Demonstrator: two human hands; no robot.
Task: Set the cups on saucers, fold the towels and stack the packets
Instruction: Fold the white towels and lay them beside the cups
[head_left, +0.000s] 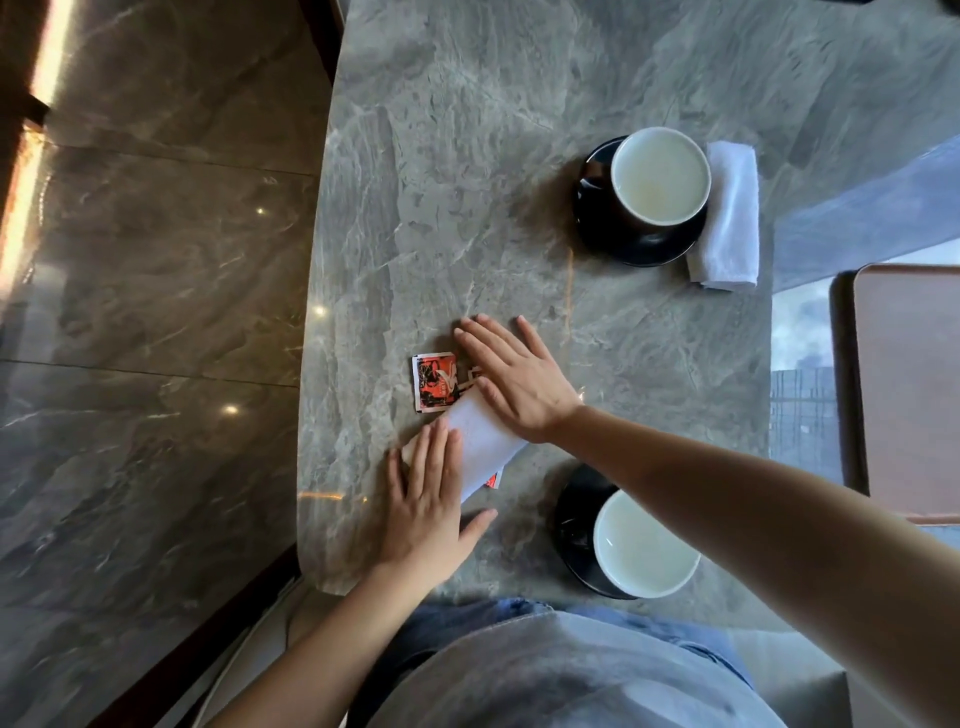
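Observation:
A folded white towel (483, 439) lies near the table's left front, over some red and black packets. One packet (435, 382) shows fully beside it, and another corner (493, 479) peeks out below. My left hand (428, 512) lies flat on the towel's near end. My right hand (511, 379) presses flat on its far end. A white cup (644, 543) stands on a black saucer (571, 525) close to me. At the far right, a second cup (660, 175) stands on its saucer (602, 228), next to a rolled white towel (730, 218).
The grey marble table (493, 156) ends in a curved left edge above a dark stone floor (156, 312). A brown tray (909, 389) sits off the table's right side. My torso in a grey shirt is against the front edge.

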